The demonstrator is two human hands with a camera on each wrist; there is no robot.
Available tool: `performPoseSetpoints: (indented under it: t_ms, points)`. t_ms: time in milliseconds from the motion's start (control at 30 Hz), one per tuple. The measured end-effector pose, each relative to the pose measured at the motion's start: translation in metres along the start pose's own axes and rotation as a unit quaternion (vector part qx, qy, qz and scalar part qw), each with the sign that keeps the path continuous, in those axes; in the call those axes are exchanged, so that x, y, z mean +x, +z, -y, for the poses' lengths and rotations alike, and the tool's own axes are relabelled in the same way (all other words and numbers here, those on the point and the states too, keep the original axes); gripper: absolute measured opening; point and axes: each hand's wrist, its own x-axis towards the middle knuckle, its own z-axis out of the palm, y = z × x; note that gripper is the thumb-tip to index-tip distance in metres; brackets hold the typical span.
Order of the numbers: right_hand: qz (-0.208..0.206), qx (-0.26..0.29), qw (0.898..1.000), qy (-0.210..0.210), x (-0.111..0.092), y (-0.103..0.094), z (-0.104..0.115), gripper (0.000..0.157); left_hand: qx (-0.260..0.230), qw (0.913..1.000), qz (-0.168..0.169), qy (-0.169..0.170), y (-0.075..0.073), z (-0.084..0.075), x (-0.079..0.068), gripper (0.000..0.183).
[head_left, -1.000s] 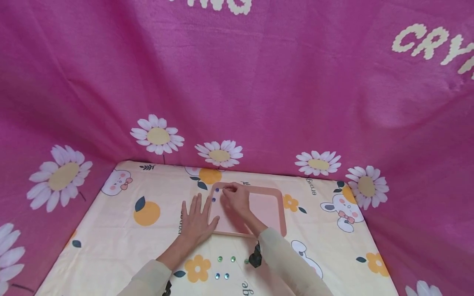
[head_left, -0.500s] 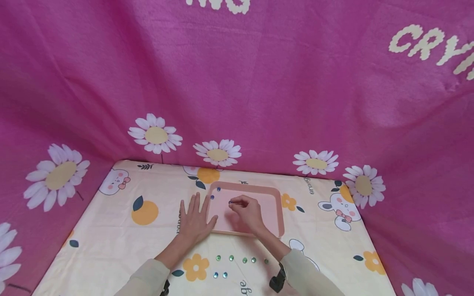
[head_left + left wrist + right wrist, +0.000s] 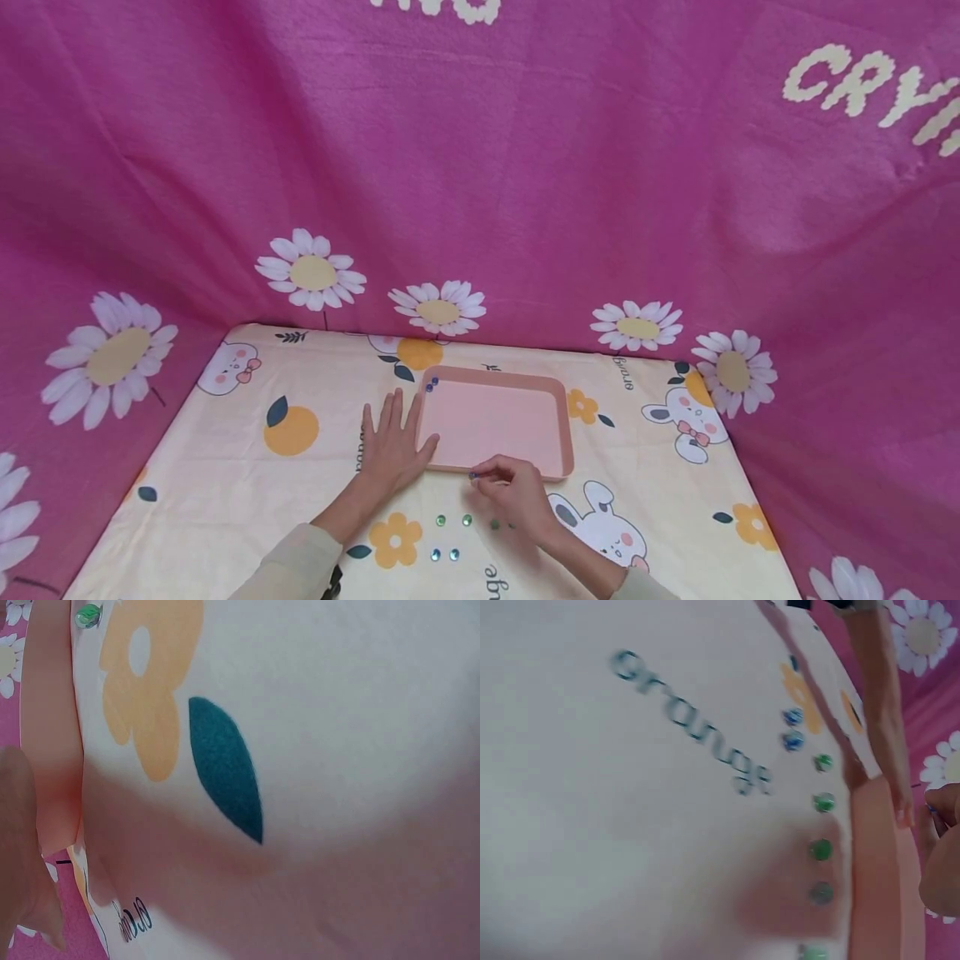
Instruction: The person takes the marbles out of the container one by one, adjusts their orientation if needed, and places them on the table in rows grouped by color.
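Observation:
My right hand [image 3: 517, 496] pinches a dark blue marble [image 3: 474, 476] between thumb and fingertips, just at the near rim of the pink tray [image 3: 567, 433]. In the right wrist view a bit of this blue marble [image 3: 931, 809] shows by the fingertips. Flat and spread, my left hand [image 3: 390, 446] lies against the tray's left side, its thumb at the rim. Inside the tray, two dark blue marbles [image 3: 432, 384] sit close together in the far left corner.
On the cloth in front of the tray lie two light blue marbles [image 3: 793, 729] and a row of several green marbles [image 3: 823, 802], partly beneath my right hand in the head view. Pink flowered curtains [image 3: 480, 167] rise behind the table and at both sides.
My right hand has moved from the tray's far left toward me to its near rim, bringing a blue marble along. The two marbles in the tray have rolled closer together. My left hand stays put.

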Motion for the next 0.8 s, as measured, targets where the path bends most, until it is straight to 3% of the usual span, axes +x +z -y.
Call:
performPoseSetpoints:
  t_ms: [500,800]
  points:
    - [0.038,-0.028,0.996,0.069,-0.046,0.016,-0.02,0.011,-0.01,0.9999,0.007,0.0,-0.003,-0.001,-0.001,0.084]
    - [0.06,-0.037,0.995,0.065,-0.058,0.018,-0.033,0.009,-0.013,0.9999,0.003,0.002,-0.005,-0.002,-0.002,0.084]
